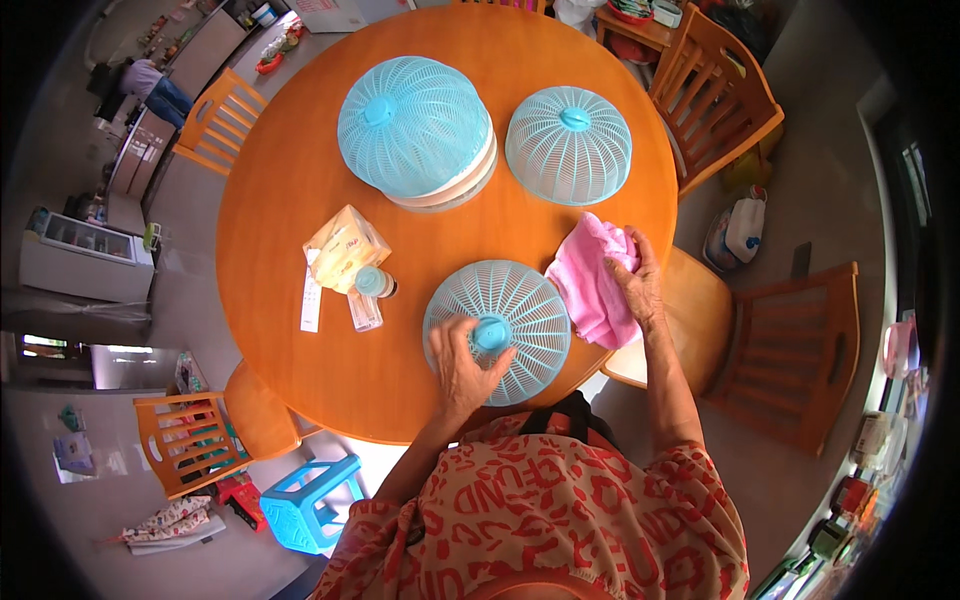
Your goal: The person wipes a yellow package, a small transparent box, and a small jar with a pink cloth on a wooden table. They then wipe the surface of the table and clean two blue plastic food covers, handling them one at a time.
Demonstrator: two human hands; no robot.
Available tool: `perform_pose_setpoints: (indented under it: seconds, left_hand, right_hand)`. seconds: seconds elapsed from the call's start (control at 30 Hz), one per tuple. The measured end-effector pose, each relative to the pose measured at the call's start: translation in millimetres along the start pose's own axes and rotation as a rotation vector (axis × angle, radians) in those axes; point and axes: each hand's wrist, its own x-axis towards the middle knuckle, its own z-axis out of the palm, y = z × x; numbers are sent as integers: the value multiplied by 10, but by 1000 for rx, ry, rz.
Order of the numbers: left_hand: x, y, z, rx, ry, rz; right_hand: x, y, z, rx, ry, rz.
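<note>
A light blue mesh food cover (532, 318) with a round knob stands near the table's front edge. My left hand (464, 368) is over it, thumb and fingers apart and curved on either side of the knob; I see no firm grip. To the right, my right hand (640, 280) is closed on a pink cloth (592, 285), which lies bunched at the table's right edge beside the cover. Farther back are a second blue mesh cover (568, 150) and a larger blue cover (410, 130) over a pale rounded base (450, 190).
On the round wooden table (270, 190), left of the near cover, lie a yellow tissue pack (347, 247), a small lidded jar (373, 282) and a white remote (311, 300). Wooden chairs (780, 340) surround it. A blue stool (308, 505) stands lower left. A person (155, 85) bends far left.
</note>
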Motion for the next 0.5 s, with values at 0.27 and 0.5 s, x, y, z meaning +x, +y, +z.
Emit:
perform_pose_setpoints:
  seconds: [0.27,0.5]
  left_hand:
    - [51,-56,-68,183,-120,25]
    - [34,-53,-66,223,-104,66]
  right_hand:
    - [-896,-475,682,-538,-260,-511]
    - [-752,-378,814,-617,-271,-359]
